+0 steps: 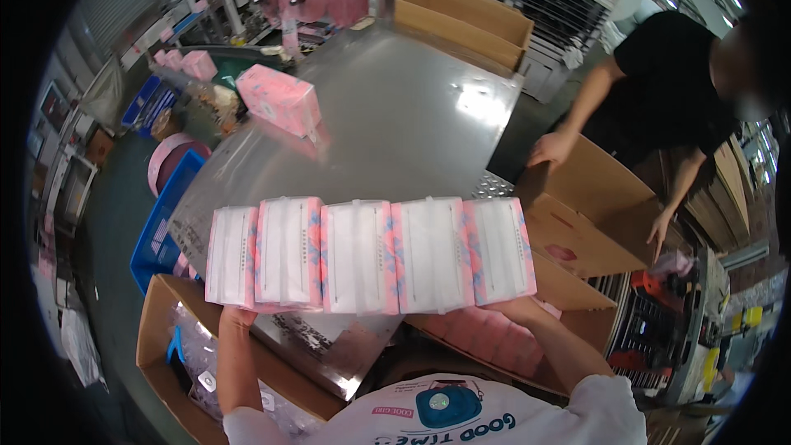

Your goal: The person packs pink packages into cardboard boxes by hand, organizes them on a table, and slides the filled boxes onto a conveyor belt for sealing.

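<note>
Packs [368,254], five white-and-pink wrapped ones pressed side by side in a row, held up over the near edge of the steel bench [395,115]. Left hand [236,313] clamped against the left end of the row, fingers mostly hidden behind the outermost pack; right hand [512,306] pushing in under the right end, likewise largely hidden. Held together only by squeeze from both ends, so any slackening probably lets the middle packs sag and drop. Below the row: an open carton of pink packs [486,334] to the near right, another carton [165,354] with clear bags to the near left, so a fall could land in the wrong box. Slippery film wrap, likely little friction. Farther off: one loose pink pack [278,99] on the bench; at far right, another person's hands [554,148] on a brown carton [589,206], well apart.
</note>
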Demonstrator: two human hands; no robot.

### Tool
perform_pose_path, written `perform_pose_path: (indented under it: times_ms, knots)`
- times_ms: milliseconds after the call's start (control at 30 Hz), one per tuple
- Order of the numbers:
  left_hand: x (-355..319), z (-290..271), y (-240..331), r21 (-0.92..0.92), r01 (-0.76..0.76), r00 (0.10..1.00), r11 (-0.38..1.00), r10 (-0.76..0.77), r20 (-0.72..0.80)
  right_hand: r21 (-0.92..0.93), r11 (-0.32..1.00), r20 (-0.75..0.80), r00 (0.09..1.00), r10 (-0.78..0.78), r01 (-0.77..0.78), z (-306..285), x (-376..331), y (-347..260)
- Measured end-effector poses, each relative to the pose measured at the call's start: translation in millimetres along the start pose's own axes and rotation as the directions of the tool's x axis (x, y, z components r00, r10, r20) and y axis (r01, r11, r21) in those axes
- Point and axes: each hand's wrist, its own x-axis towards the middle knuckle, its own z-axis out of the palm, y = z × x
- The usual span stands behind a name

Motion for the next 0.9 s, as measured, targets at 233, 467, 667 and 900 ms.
perform_pose_path:
  times_ms: [233, 467, 667, 900]
  knots:
    - [15.4, 166.6, -38.3, 0.338, 0.173, 0.941, 0.925, -0.257, 0.222, 0.395, 0.918, -0.365, 0.910, 0.195, -0.038, -56.6, -165.3, 62.1]
    - [8.2, 241.2, -225.3, 0.516, 0.628, 0.444, 0.583, -0.813, 0.378, 0.688, 0.726, -0.596, 0.578, 0.557, 0.010, -86.0, -300.3, 182.4]
    - [-5.6, 259.7, -281.4, 0.452, 0.399, 0.854, 0.798, -0.503, 0.133, 0.305, 0.918, -0.838, 0.530, 0.132, 0.255, -69.9, -278.5, 155.5]
    - [-20.6, 358.4, -284.5, 0.439, -0.823, 0.547, -0.360, -0.294, 0.784, -0.399, 0.589, -0.812, 0.569, 0.130, -0.703, -111.3, -167.2, 145.1]
